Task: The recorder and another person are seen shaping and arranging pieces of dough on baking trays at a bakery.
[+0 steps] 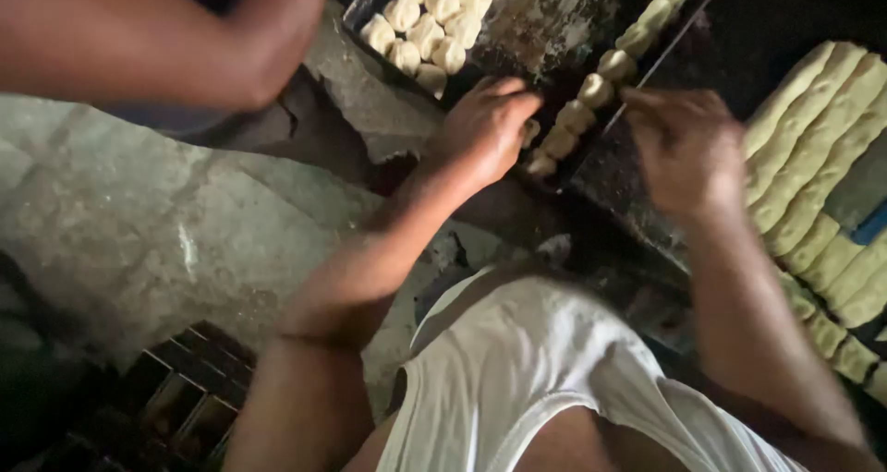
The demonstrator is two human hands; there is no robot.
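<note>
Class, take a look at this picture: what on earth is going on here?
A person in a white vest leans over dark baking trays. Their left hand rests at the near end of a row of small dough pieces lined along a tray's edge, fingers curled on the nearest pieces. Their right hand hovers beside the row. Long dough strips lie to the right. Another tray holds more dough pieces. Someone else's arm crosses the top left.

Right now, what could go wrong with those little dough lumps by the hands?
The left hand works at the near end of the dough row, close to the dark tray edge, so a lump might get knocked to the rough concrete floor. Another person's arm reaches in close and could bump the tray.
</note>
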